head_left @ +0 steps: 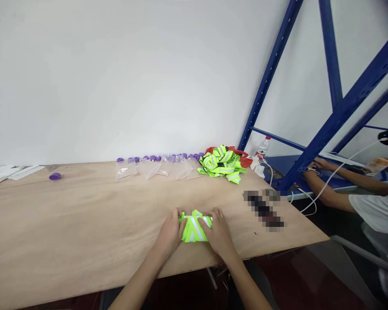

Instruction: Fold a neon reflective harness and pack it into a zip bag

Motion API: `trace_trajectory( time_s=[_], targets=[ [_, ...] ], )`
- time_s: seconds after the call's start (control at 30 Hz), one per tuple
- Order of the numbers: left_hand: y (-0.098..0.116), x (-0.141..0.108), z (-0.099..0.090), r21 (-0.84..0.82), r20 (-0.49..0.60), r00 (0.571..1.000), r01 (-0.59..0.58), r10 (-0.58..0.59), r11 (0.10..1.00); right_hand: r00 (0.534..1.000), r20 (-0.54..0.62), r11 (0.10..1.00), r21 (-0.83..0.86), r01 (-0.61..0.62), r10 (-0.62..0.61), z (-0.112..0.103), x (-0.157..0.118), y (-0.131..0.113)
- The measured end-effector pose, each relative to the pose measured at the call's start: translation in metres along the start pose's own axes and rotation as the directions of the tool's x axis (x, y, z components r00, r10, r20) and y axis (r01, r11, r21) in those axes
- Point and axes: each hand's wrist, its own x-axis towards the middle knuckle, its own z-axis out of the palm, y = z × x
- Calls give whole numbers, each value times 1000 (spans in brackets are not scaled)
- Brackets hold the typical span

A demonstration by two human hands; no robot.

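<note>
A neon yellow-green reflective strap [195, 228] with silvery-white stripes lies folded into a flat bundle near the table's front edge. My left hand [170, 230] grips its left end, thumb on top and fingers curled round the side. At the right end, my right hand [219, 230] holds it the same way, with the thumb pressed on the upper face. The undersides of both hands are hidden. Beyond them, against the wall, sits a loose heap of similar reflective straps [221, 164] with red material behind it.
Clear plastic bags [126, 169] and several purple rolls [158, 158] line the wall side of the wooden table [84, 224]. One purple piece [54, 176] and white papers [16, 173] lie left. A blue metal frame [268, 82], a bottle [263, 147] and another person's arms [330, 189] are right.
</note>
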Motion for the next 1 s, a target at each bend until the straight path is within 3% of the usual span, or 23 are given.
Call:
trace_trajectory(
  time_s=[0.13,0.33,0.53,0.67,0.8,1.0],
  targets=[
    [7,-4,17,-10,-87,994,-61,60,998,999,32,951,308,-39,31,-1,-4,-12],
    [22,-4,18,-16,-107,985,-140,138,990,998,31,749,660,-59,52,-2,-7,-22],
    [30,-3,7,-252,-140,980,-170,138,953,962,255,661,738,-132,-93,-13,-8,-21],
    [31,-1,6,-315,-113,986,-152,122,937,927,340,628,759,-173,-156,-21,-8,-23],
    [32,0,8,-307,-165,983,-131,83,943,906,381,648,740,-179,-185,-23,-6,-21],
    [34,7,9,-403,-162,986,-107,44,909,930,357,608,760,-231,-92,-18,-5,-14]
  ],
)
